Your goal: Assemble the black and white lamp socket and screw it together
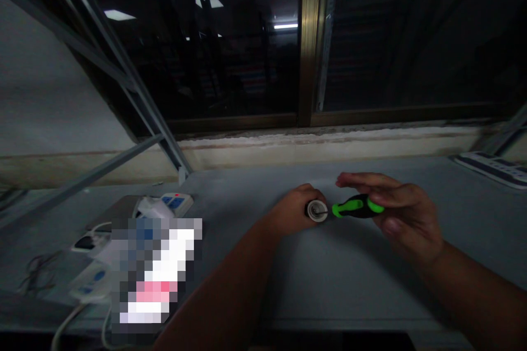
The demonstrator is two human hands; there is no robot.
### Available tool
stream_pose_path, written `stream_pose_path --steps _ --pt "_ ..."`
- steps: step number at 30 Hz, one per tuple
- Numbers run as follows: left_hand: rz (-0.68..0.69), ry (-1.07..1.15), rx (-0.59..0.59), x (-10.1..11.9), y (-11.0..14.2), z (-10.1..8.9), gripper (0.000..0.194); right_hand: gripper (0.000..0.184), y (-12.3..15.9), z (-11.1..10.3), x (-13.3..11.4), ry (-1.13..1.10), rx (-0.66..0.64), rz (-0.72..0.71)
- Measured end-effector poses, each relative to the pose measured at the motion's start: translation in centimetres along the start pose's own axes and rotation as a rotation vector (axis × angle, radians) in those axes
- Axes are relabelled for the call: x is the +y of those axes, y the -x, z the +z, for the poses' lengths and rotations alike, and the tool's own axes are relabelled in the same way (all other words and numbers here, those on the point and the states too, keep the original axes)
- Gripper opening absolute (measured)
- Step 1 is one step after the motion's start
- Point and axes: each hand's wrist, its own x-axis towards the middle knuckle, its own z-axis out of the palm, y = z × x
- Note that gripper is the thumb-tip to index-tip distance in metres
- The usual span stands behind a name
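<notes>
My left hand [296,211] grips a small dark cylinder [317,210] with a round white end facing right. My right hand [405,214] holds a screwdriver [356,207] with a black and bright green handle. Its thin metal shaft points left, and the tip meets the middle of the cylinder's white end. Both hands hover close together above the grey tabletop [329,285]. My left fingers hide most of the cylinder's body, and my right fingers cover part of the handle.
A white and blue power strip [494,169] lies at the back right. More white electrical units [175,203] and cables [68,329] lie at the left, partly behind a pixelated patch [156,269]. Metal framing [160,142] slants across the back left, before a dark window [230,49].
</notes>
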Motion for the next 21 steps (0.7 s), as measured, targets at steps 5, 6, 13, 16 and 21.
stream_pose_path --steps 5,6,13,16,21 --pt "-0.031 -0.016 0.003 0.13 0.06 -0.03 0.025 0.049 -0.43 0.53 -0.04 0.028 0.009 -0.076" --pt "-0.019 -0.015 -0.001 0.12 0.04 -0.06 0.024 0.048 -0.54 0.65 0.07 0.035 0.063 -0.087" --pt "0.025 -0.01 0.003 -0.01 -0.06 -0.08 0.023 0.032 -0.02 -0.17 0.67 -0.019 0.073 -0.005" --pt "0.012 -0.014 -0.003 0.02 -0.11 -0.09 0.024 0.042 -0.06 0.02 0.46 -0.004 0.026 -0.036" --pt "-0.008 -0.023 -0.021 0.17 -0.17 -0.21 0.023 0.04 -0.64 0.55 0.44 0.031 0.155 -0.096"
